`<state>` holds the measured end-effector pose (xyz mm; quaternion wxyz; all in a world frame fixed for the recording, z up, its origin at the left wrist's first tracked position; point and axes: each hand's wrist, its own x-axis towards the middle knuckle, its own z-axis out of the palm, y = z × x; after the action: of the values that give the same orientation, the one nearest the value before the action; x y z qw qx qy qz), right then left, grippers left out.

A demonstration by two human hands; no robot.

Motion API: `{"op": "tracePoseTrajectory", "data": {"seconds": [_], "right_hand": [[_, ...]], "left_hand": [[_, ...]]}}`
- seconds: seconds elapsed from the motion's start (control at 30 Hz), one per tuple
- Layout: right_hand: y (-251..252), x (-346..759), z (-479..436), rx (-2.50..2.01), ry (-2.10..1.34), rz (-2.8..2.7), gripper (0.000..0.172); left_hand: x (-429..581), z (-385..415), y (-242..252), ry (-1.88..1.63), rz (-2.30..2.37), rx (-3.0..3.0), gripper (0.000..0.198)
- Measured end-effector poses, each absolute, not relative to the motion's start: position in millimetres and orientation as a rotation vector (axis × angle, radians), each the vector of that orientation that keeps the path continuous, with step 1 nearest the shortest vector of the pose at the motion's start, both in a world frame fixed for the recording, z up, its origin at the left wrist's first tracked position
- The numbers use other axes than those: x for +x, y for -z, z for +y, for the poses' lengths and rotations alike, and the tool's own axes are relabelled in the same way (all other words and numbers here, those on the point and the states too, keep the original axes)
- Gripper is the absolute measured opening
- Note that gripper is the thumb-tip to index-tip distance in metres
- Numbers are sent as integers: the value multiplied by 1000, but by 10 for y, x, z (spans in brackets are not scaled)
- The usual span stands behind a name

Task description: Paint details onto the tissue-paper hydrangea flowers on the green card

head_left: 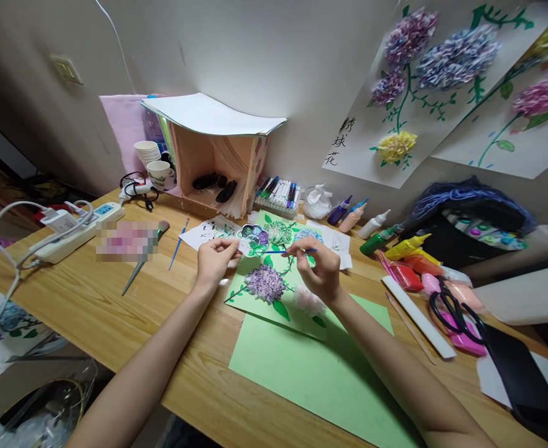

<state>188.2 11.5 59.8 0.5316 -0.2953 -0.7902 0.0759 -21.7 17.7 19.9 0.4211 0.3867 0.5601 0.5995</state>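
My left hand (216,260) pinches the edge of a small round paint palette (254,239) with purple, green and dark paint in its wells. In my right hand (318,266) is a thin blue paintbrush (278,252), its tip pointing left at the palette. Both hands are over a light green picture (246,298) bearing raised flowers: a purple one (265,284), a pale pink one (309,301) partly behind my right hand, and green and blue ones farther back. A plain green sheet (297,379) lies beneath the picture's near side.
Left are a power strip (80,233), a large brush (145,256) and a blue brush (179,244). Behind stand a pink box (175,149), paper cups (160,175) and markers (278,194). Paint bottles (379,239), a white strip (418,317) and black scissors (458,317) lie right.
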Motion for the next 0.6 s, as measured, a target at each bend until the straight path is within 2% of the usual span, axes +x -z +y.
{"op": "tracePoseTrajectory", "data": {"seconds": [0.33,0.6], "right_hand": [[-499,1891,269,-822,-686,-1465,20],[-502,1904,307,-820,-736,-1435,20]], "left_hand": [[-201,141,-194,-1509,1411,1054,30],[-188,133,-196,-1502,1409,1099,27]]}}
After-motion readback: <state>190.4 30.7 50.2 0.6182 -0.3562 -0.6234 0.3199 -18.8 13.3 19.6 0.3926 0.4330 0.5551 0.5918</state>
